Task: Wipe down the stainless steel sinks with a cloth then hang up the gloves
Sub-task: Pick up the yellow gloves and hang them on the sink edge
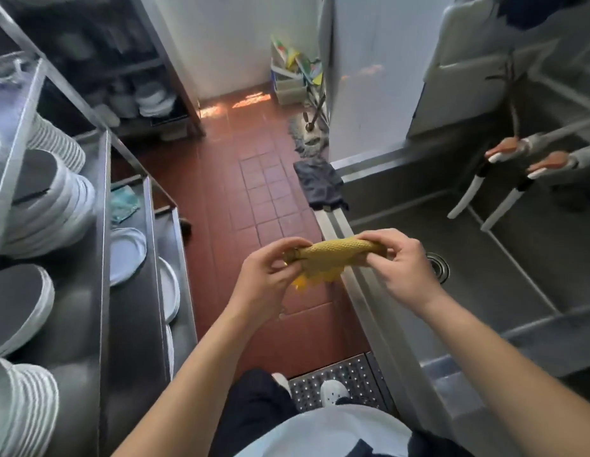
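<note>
Place: a restaurant dish room where I work.
Right of frame: deep steel sink [504,258].
Left: shelves [102,225] stacked with plates [46,199].
Underfoot: red tile floor [254,192].

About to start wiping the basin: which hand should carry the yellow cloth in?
Probably the right. The right hand already grips the yellow cloth and sits at the sink rim; the left hand, holding the other end, is over the floor.
</note>
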Demonstrator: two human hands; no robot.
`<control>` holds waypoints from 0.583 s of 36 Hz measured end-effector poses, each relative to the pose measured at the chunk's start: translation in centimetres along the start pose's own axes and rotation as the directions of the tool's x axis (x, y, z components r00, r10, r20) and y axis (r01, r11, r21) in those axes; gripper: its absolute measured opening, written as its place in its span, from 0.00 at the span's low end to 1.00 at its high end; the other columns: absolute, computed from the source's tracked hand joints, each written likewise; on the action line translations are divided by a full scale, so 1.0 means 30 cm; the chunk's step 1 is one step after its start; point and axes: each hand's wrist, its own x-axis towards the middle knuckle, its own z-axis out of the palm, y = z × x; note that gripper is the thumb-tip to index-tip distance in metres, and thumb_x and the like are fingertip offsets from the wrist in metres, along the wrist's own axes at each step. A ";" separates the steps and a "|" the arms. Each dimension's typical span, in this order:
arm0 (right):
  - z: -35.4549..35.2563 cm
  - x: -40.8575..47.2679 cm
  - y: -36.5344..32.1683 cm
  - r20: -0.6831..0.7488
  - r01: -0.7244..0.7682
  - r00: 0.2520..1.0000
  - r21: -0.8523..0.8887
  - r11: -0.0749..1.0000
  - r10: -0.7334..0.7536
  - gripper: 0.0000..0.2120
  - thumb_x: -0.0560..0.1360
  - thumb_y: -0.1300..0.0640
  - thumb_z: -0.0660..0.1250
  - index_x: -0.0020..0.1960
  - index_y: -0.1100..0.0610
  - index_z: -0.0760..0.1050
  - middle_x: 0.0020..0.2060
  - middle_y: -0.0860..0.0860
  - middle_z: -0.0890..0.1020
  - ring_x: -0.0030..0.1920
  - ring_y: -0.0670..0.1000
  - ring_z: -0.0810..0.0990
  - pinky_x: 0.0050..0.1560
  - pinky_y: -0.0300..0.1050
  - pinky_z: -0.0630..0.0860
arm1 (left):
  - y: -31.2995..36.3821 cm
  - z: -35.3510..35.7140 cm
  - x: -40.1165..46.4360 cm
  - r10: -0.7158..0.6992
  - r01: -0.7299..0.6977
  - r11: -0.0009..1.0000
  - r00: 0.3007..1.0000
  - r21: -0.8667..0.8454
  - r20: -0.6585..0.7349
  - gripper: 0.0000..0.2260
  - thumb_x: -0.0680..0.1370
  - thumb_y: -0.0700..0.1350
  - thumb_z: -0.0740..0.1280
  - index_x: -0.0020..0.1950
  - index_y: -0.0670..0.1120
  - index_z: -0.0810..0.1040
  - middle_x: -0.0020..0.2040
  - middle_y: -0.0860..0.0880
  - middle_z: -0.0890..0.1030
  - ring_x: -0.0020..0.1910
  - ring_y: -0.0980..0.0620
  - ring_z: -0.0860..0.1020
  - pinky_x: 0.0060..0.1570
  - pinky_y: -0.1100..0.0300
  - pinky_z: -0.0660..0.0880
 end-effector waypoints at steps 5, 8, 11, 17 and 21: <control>0.020 0.286 -0.040 0.007 0.062 0.998 -0.187 0.980 -0.061 0.14 0.71 0.69 0.70 0.53 0.56 0.83 0.48 0.51 0.83 0.50 0.44 0.78 0.55 0.35 0.74 | -0.054 -0.077 0.343 0.010 -0.008 1.000 0.997 -0.020 0.075 0.13 0.75 0.33 0.71 0.53 0.50 0.84 0.47 0.50 0.85 0.47 0.51 0.83 0.49 0.58 0.81; 0.036 0.427 -0.049 0.005 -0.001 1.000 -0.202 0.979 0.003 0.13 0.73 0.67 0.69 0.54 0.55 0.82 0.48 0.49 0.82 0.50 0.46 0.79 0.52 0.36 0.75 | -0.096 -0.102 0.544 0.044 -0.040 0.999 0.988 -0.029 0.147 0.14 0.75 0.34 0.72 0.52 0.52 0.84 0.47 0.51 0.85 0.46 0.55 0.83 0.49 0.58 0.81; 0.046 0.537 -0.047 -0.038 -0.075 0.997 -0.225 0.971 0.069 0.12 0.75 0.65 0.69 0.56 0.54 0.81 0.49 0.48 0.81 0.51 0.47 0.79 0.51 0.40 0.75 | -0.132 -0.115 0.728 0.084 -0.098 0.994 0.962 0.039 0.260 0.14 0.75 0.38 0.72 0.53 0.57 0.82 0.49 0.56 0.84 0.51 0.53 0.82 0.54 0.50 0.80; 0.049 0.696 -0.059 -0.188 -0.238 0.964 -0.287 0.928 0.189 0.12 0.75 0.65 0.69 0.56 0.53 0.81 0.49 0.46 0.81 0.52 0.44 0.78 0.52 0.36 0.73 | -0.139 -0.090 0.992 0.139 -0.240 0.954 0.885 0.181 0.445 0.15 0.76 0.46 0.70 0.58 0.62 0.77 0.50 0.65 0.80 0.51 0.63 0.77 0.51 0.59 0.77; 0.007 0.766 -0.052 -0.261 -0.312 0.936 -0.305 0.900 0.237 0.12 0.75 0.65 0.69 0.56 0.53 0.82 0.50 0.45 0.80 0.53 0.44 0.78 0.56 0.41 0.75 | -0.113 -0.024 1.134 0.123 -0.260 0.954 0.789 0.146 0.603 0.17 0.75 0.48 0.72 0.63 0.58 0.76 0.55 0.60 0.79 0.55 0.60 0.76 0.55 0.62 0.75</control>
